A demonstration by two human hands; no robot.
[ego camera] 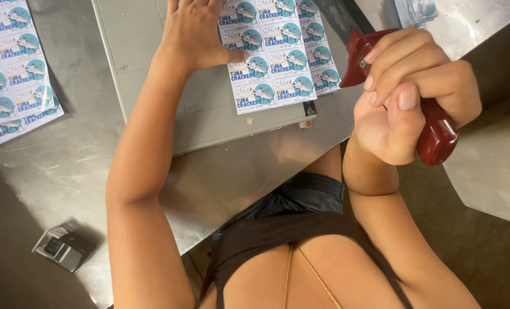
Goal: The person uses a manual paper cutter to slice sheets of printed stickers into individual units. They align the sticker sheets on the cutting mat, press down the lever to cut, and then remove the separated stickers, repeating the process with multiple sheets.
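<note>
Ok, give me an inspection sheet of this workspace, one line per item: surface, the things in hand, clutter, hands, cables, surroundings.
Surface: grey metal table, scuffed and shiny.
Things in hand: grey paper cutter with a sheet of printed fish labels lying on its bed; the dark red cutter handle is raised.
Clutter: second stack of label sheets at the table's far left; small grey and black device near the front edge; more printed paper at the top right.
Hands: left hand flat on the label sheet; right hand closed around the handle.
Cables: nothing seen.
Surroundings: dark floor to the right; another pale slab beside it.
</note>
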